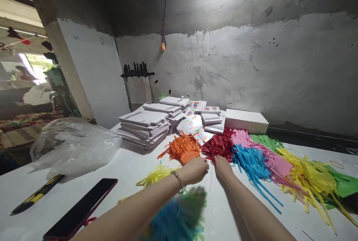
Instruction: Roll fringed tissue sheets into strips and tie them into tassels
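My left hand (pixel 197 169) is closed, knuckles up, just in front of the orange paper tassel (pixel 183 147); what its fingers hold is hidden. Beside it, my right hand (pixel 223 166) has its fingers curled at the lower edge of the dark red paper tassel (pixel 219 144). A thin pale line runs down the table between both hands. Right of the red one lies a blue tassel (pixel 251 160). Yellow strips (pixel 156 175) and a blurred blue fringe (pixel 173 220) show around my left forearm.
Pink (pixel 281 162), yellow (pixel 316 174) and green (pixel 346 183) tassels spread rightward. Stacked white cards (pixel 144 119) and a white box (pixel 246 121) stand along the back. At left are a clear plastic bag (pixel 75 146), a black-and-yellow cutter (pixel 37 195) and a phone (pixel 82 207).
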`<act>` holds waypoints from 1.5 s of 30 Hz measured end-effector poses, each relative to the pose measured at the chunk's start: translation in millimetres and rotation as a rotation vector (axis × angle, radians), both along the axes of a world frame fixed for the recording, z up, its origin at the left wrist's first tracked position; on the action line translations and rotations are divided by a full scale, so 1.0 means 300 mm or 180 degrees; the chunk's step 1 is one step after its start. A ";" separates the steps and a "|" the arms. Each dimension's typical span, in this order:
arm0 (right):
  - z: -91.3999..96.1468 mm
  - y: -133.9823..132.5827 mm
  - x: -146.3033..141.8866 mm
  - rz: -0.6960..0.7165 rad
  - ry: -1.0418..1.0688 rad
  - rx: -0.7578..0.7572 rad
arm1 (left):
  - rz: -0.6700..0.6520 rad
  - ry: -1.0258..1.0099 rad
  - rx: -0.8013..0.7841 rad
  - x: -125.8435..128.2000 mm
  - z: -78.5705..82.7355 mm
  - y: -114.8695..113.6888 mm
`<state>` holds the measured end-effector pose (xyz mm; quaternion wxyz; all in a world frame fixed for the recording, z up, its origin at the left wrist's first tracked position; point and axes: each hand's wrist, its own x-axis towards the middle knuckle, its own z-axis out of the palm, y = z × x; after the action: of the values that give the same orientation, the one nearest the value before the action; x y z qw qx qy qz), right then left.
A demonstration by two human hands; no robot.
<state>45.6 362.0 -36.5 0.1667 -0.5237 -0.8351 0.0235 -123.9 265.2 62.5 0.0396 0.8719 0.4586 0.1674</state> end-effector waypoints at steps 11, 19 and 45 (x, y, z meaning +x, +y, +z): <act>-0.078 -0.046 0.337 0.1034 -0.0126 0.0292 | -0.0469 0.0689 -0.0472 0.093 -0.198 0.386; -0.087 -0.146 0.385 0.0213 0.0525 0.0252 | -0.0252 0.0018 -0.0774 0.067 -0.200 0.411; -0.081 -0.020 0.136 -0.0736 0.1307 -0.0338 | 0.0878 -0.2314 -0.1208 0.067 -0.268 0.379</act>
<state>86.5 356.0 -60.9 0.3068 -0.6081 -0.7158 0.1542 -103.8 378.9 -17.8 0.3353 0.6641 0.5497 0.3800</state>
